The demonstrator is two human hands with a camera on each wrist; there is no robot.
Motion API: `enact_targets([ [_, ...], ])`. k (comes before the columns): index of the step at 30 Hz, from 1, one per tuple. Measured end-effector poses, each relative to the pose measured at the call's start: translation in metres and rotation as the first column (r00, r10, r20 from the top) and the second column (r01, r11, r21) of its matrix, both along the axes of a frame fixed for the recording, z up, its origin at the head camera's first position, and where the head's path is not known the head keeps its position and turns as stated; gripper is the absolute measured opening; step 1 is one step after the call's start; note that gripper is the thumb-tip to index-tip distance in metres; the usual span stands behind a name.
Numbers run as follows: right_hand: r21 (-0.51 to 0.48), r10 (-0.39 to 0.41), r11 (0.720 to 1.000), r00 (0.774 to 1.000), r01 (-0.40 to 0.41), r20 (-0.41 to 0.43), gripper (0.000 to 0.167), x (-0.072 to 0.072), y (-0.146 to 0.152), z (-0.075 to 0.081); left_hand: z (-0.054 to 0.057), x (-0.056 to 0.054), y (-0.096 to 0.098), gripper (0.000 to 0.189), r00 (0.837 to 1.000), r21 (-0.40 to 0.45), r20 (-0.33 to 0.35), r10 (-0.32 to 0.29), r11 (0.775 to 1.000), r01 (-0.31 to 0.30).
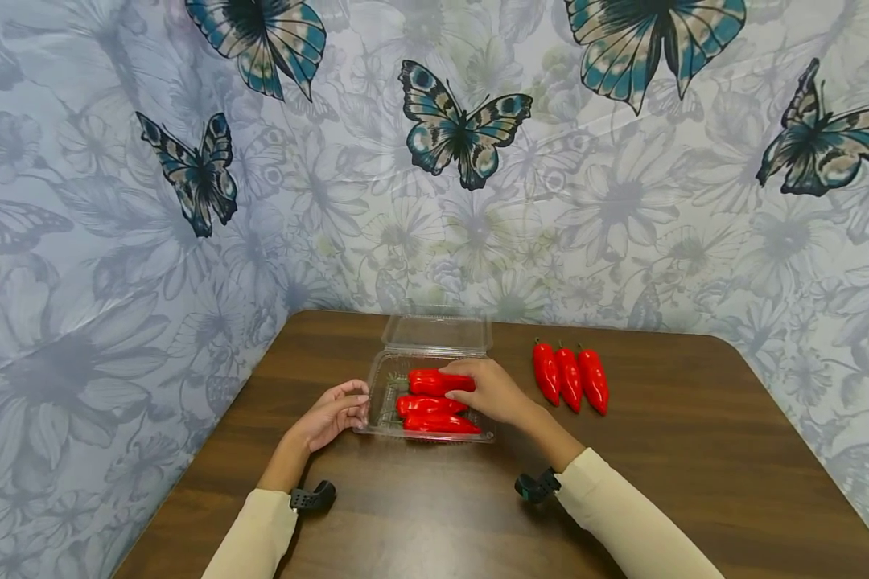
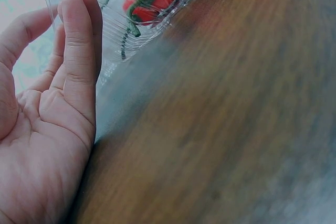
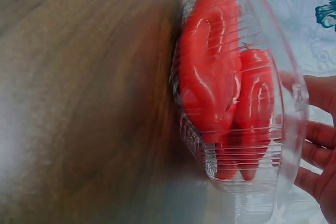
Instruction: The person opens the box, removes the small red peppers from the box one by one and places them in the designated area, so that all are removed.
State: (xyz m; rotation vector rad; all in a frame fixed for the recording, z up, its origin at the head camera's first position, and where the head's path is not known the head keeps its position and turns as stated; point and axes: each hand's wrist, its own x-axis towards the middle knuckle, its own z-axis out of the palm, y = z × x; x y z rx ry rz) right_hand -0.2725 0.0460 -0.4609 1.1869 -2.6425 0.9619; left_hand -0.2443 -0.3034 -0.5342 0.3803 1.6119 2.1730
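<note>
A clear plastic clamshell container [image 1: 380, 394] stands with its lid [image 1: 438, 334] tipped back, holding three long red peppers laid crosswise. My left hand [image 1: 339, 414] holds the container's left rim, thumb and fingers on either side of it. Inside, my right hand [image 1: 494, 394] grips the right end of the farthest red pepper [image 1: 429, 381]; its fingers partly cover that end. The middle pepper [image 1: 423, 405] and the nearest pepper [image 1: 438, 424] lie in front of it. Green stems [image 2: 142, 6] point to the left side. In the right wrist view, peppers [image 3: 210, 61] show through the ribbed wall.
Three more red peppers [image 1: 569, 378] lie side by side on the brown wooden table [image 1: 659, 450], right of the container. Behind the table is a wall covering [image 1: 362, 161] with butterflies and flowers. Each wrist wears a dark band [image 1: 313, 497].
</note>
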Motion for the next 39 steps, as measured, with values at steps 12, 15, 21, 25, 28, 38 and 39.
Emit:
enact_targets([
  [12,0.102,0.042,0.994,0.999,-0.041,-0.007,0.042,-0.016,-0.007,-0.01,0.0,-0.001,0.002,0.019,1.0,0.024,0.0,-0.013,1.0,0.013],
  [15,0.099,0.04,0.994,0.999,-0.041,0.008,0.044,-0.016,-0.007,-0.01,0.0,-0.001,0.002,0.018,1.0,0.023,0.003,-0.01,1.0,0.01],
  [21,0.13,0.03,0.991,1.0,-0.031,0.01,0.047,-0.017,-0.009,-0.008,-0.001,-0.001,0.003,0.015,1.0,-0.003,0.004,0.007,1.0,-0.007],
  [25,0.16,0.028,0.987,1.0,-0.026,-0.007,0.046,-0.016,-0.011,-0.007,-0.001,-0.001,0.003,0.015,1.0,-0.012,-0.002,0.008,1.0,-0.008],
  [28,0.16,0.034,0.987,0.999,-0.03,-0.024,0.046,-0.016,-0.012,-0.007,-0.002,-0.001,0.001,0.018,1.0,-0.008,0.004,0.009,1.0,-0.009],
  [38,0.117,0.04,0.993,0.998,-0.034,-0.048,0.044,-0.018,-0.012,-0.01,-0.001,0.0,0.001,0.018,1.0,0.009,-0.014,-0.003,1.0,0.003],
  [39,0.116,0.037,0.993,0.998,-0.031,-0.049,0.043,-0.017,-0.012,-0.01,-0.001,0.0,0.001,0.018,1.0,0.009,-0.013,-0.007,1.0,0.007],
])
